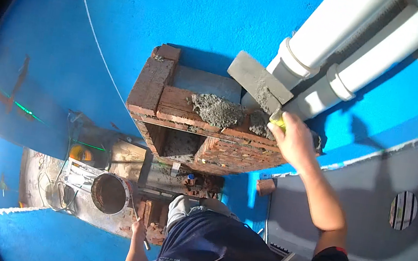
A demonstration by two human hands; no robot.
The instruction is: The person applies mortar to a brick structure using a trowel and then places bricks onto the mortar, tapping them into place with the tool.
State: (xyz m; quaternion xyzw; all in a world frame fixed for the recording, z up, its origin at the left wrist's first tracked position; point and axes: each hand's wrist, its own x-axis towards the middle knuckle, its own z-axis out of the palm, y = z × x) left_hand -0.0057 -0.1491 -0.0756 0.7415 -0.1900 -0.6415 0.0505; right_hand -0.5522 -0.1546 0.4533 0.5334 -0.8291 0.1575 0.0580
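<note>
My right hand (296,142) is closed around the yellow-green handle of a brick trowel (258,79), its broad flat blade smeared with wet mortar. The blade is raised over the top of a brick wall (176,100). A grey heap of mortar (217,109) lies on the top course, with more beneath the trowel. Low on the left, my left hand (138,228) is closed around a thin rod (134,208) that runs toward the rim of a round bucket (129,188). Whether this rod is the bucket's handle or a separate tool, I cannot tell.
Two thick white pipes (333,30) rise behind the wall's right end, close to the trowel. A blue-painted wall (198,7) stands behind the bricks. Below lie loose bricks (153,213), a board (127,159) and a yellow hard hat (80,154). One brick (265,186) sits to the right.
</note>
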